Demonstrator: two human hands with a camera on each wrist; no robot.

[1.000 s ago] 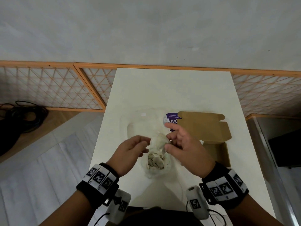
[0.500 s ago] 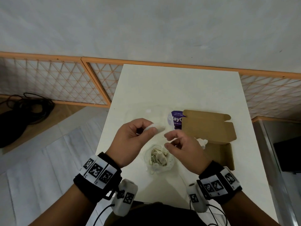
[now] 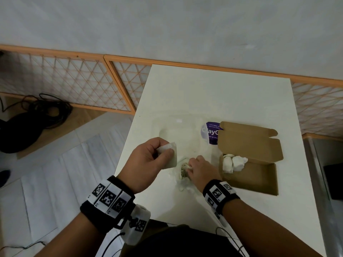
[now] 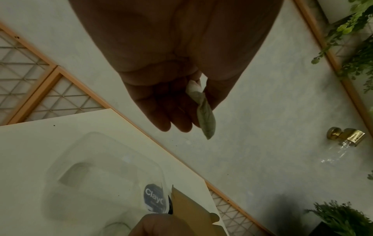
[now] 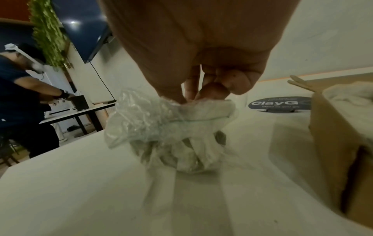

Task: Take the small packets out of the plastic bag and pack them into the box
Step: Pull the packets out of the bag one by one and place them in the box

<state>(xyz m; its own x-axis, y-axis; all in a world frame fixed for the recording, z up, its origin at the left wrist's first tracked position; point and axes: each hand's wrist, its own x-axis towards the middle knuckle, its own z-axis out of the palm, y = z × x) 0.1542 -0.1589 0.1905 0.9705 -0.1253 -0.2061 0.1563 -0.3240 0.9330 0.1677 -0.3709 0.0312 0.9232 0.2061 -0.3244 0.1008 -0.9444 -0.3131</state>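
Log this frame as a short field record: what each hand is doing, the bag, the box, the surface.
left hand: pinches one small packet, raised above the table
right hand: fingers in the mouth of the plastic bag
plastic bag: on the white table, packets inside
box: open, beside the bag, white packets at one end

right hand hides the plastic bag mouth.

The far half of the white table lies bare. Toward the near edge, a plastic bag sits mid-table; an open cardboard box blocks the right side, a clear plastic tray behind.
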